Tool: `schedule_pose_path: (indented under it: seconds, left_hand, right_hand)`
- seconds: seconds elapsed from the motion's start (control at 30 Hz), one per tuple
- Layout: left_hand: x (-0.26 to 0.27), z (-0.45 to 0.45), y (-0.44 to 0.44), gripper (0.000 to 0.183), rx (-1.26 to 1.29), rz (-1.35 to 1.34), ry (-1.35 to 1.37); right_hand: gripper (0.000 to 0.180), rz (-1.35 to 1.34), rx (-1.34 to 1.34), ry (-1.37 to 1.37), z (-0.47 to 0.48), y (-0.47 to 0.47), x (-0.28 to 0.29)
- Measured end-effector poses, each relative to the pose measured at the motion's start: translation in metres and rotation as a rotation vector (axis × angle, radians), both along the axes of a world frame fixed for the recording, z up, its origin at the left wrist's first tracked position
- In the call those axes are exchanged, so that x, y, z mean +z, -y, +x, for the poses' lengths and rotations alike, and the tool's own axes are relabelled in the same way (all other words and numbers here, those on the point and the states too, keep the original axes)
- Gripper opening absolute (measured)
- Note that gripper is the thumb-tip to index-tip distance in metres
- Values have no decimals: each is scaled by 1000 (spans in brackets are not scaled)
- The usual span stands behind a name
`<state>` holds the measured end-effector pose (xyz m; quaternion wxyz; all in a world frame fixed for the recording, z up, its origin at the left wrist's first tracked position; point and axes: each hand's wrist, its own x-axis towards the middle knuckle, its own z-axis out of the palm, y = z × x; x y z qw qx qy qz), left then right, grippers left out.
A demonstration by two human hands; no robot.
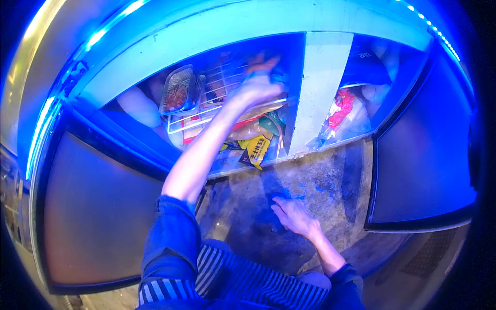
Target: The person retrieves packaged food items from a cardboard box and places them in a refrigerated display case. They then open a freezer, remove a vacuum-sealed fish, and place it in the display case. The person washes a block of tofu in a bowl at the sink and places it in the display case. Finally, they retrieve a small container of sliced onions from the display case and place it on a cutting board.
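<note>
My left hand (pixel 261 83) reaches inside the left compartment of a blue-lit refrigerated cabinet (pixel 327 77). It is over a white wire shelf (pixel 193 126), and its fingers are blurred, so I cannot tell whether they grip anything. Left of it, a clear plastic tray (pixel 178 89) with reddish food rests tilted on the shelf. Beneath the shelf lie a yellow-and-black snack packet (pixel 257 149), a green packet (pixel 273 122) and other plastic packaging. My right hand (pixel 294 217) hangs in front of the cabinet above the floor, fingers loosely bent and nothing in them.
Both cabinet doors stand open, the left door (pixel 97 209) and the right door (pixel 422 166), flanking me. The right compartment holds a clear bag with a red item (pixel 341 110) and a dark package (pixel 362 64). White rounded forms (pixel 139 106) line the inner sides. Below is a stained floor (pixel 310 174).
</note>
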<state>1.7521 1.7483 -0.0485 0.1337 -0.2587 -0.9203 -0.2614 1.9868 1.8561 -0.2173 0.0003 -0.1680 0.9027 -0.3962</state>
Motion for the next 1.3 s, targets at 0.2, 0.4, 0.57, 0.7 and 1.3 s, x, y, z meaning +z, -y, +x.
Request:
schedule_pose_path:
  seconds: [0.2, 0.4, 0.57, 0.7, 1.3]
  left_hand:
    - [-17, -28, -8, 54, -55, -151, 88]
    - [-18, -35, 53, 39, -221, -151, -442]
    - [-23, -14, 79, 28, -150, 124, -220]
    - [-31, -2, 73, 25, -111, 141, -289]
    - [-16, 1, 126, 7, 154, 205, -526]
  right_hand:
    - [21, 56, 59, 78, 0, 3, 10]
    - [20, -65, -50, -76, 9, -2, -13]
    - [20, -56, -3, -64, 5, -3, -12]
    - [24, -18, -72, -91, -16, -6, 22]
    - [58, -1473, 30, 308, -195, 44, 122]
